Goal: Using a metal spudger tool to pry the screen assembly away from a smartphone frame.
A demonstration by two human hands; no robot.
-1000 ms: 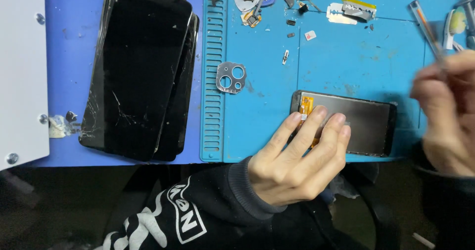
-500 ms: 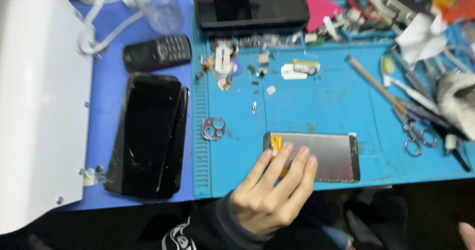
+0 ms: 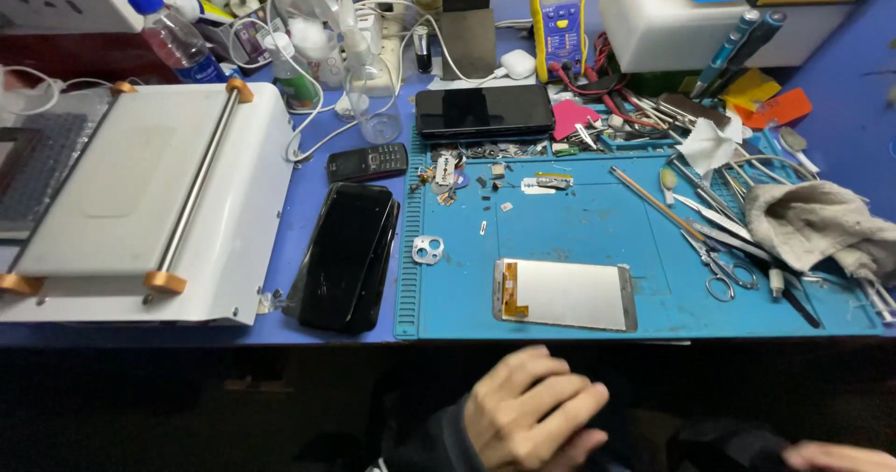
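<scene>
Lifted off the silver rectangular phone panel (image 3: 566, 295) now, the left hand (image 3: 530, 421) rests loosely curled and empty below the bench; the right hand (image 3: 835, 455) (barely visible) can't be judged. Near the blue silicone mat's (image 3: 597, 220) edge, the panel could get knocked off.

**A crowded repair bench under even light**

A blue-topped workbench (image 3: 821, 89) fills the view, lit evenly from above with only soft shadows. A lighter blue ridged work mat (image 3: 597, 220) covers its middle and right part. At the left stands a white flat machine (image 3: 140, 211) with a metal bar across it. Below the bench's front edge everything is dark; the floor cannot be made out.
</scene>
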